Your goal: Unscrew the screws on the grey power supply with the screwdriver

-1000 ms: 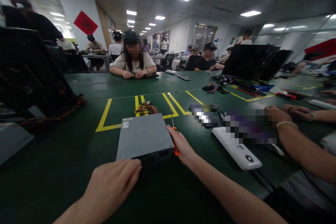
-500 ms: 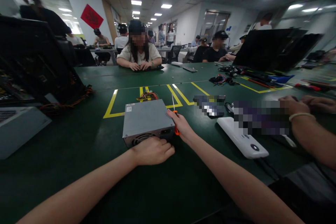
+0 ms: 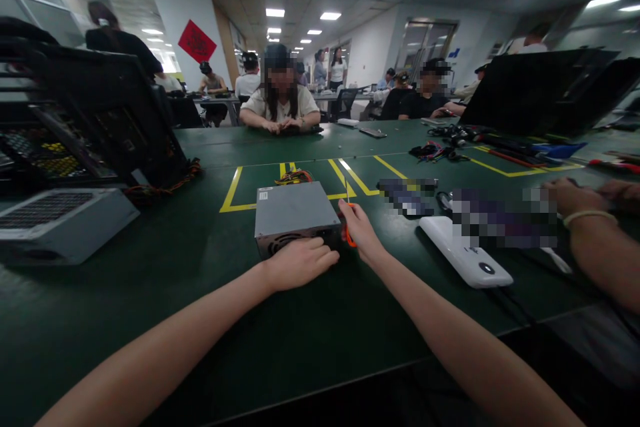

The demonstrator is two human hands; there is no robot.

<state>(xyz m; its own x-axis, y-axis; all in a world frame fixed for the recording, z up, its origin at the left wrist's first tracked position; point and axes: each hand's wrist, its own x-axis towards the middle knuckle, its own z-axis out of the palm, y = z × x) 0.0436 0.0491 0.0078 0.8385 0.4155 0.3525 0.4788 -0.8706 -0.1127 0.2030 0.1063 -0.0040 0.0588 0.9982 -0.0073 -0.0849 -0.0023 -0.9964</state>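
A grey computer power supply [image 3: 295, 207] lies on the green table in front of me, its fan side facing me and a bundle of coloured wires [image 3: 296, 176] behind it. My left hand [image 3: 303, 261] is at its front face, fingers together and curled. Whatever those fingers hold, if anything, is hidden. At the box's right side, my right hand [image 3: 361, 230] is closed around a screwdriver with an orange and black handle [image 3: 351, 230]. The screwdriver's thin shaft points up and away from me.
To the left are another power supply [image 3: 65, 223] and an open black computer case [image 3: 100, 107]. A white power bank [image 3: 465, 253] lies to the right, near another person's hands [image 3: 575, 203]. Yellow tape [image 3: 233, 190] marks the table. Someone sits opposite.
My view has turned slightly left, so the things appear further right. Both hands stay at the power supply, and the screwdriver remains in my right hand.
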